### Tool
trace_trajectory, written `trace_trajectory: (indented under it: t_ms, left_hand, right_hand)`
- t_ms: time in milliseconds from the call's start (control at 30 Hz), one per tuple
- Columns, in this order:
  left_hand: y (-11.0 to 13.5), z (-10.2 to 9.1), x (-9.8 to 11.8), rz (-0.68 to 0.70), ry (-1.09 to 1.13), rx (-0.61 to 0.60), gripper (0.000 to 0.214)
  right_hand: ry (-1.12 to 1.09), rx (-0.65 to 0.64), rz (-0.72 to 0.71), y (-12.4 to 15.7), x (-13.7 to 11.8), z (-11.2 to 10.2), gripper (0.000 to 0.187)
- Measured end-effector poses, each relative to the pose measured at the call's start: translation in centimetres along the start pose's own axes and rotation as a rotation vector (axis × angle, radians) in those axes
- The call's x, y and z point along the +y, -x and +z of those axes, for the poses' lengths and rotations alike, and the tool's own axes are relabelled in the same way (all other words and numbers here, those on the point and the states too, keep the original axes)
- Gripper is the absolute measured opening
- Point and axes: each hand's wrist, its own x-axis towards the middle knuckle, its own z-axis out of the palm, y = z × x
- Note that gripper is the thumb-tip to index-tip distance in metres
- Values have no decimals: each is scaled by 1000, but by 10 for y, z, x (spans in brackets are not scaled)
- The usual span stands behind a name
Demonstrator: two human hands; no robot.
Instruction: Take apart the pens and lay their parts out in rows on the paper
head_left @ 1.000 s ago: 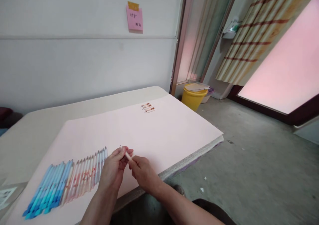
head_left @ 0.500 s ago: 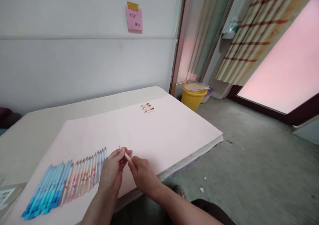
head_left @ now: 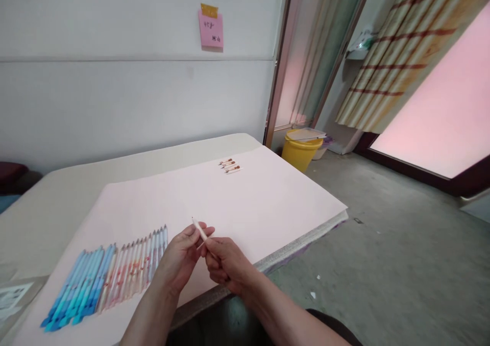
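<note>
A slim pale pen (head_left: 200, 230) is held between my hands over the pink sheet, its fine dark tip pointing up and away to the left. My right hand (head_left: 225, 262) is closed around its rear part, which the fingers hide. Curled round the front part is my left hand (head_left: 187, 249), the pen lying between thumb and fingers. Left of my hands, a row of pens lies on the sheet: blue pens (head_left: 82, 279) at the outer end, then pale pens with red and pink decoration (head_left: 128, 272). Several small pens with brown parts (head_left: 230, 166) lie farther back.
The pink sheet (head_left: 268, 193) covers much of the table, whose edge runs along my right. A wall with a pink note (head_left: 211, 29) stands behind. On the floor beyond the far right corner is a yellow bin (head_left: 300, 152). A labelled package (head_left: 15, 300) lies at the left edge.
The left thumb has shifted off the pen's front, so more of the barrel and tip shows. Both hands appear slightly farther right, as the view has also shifted a little.
</note>
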Motion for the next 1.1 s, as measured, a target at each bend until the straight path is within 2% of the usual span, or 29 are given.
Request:
trace_trajectory:
  t_ms: [133, 233, 400, 533, 633, 700, 800, 867, 1000, 1100]
  left_hand:
    - [-3, 0, -5, 56, -33, 74, 19]
    - [-2, 2, -5, 98, -64, 107, 22]
    - [-1, 3, -6, 169, -112, 172, 17]
    - [-2, 4, -11, 220, -172, 229, 17]
    - [-1, 5, -12, 220, -184, 223, 18]
    - [1, 6, -9, 148, -134, 178, 18]
    - [3, 5, -3, 34, -38, 77, 29]
    - [3, 3, -1, 34, -21, 64, 29]
    - [1, 2, -4, 97, -38, 138, 18]
    - [-2, 3, -8, 140, -49, 177, 15]
  right_hand:
    - [207, 93, -57, -3, 4, 2, 27]
    - [509, 187, -117, -5, 5, 2, 28]
    - [1051, 336, -347, -3, 11, 3, 33]
    - [1388, 434, -314, -3, 18, 4, 28]
    - [1340, 417, -303, -4, 17, 2, 30]
    - [1145, 331, -286, -3, 12, -1, 34]
    - [832, 187, -186, -2, 4, -4, 35]
    - [760, 162, -163, -1, 1, -5, 31]
    - [1019, 290, -283, 0, 4, -2, 29]
    - [1229, 399, -299, -1, 10, 1, 28]
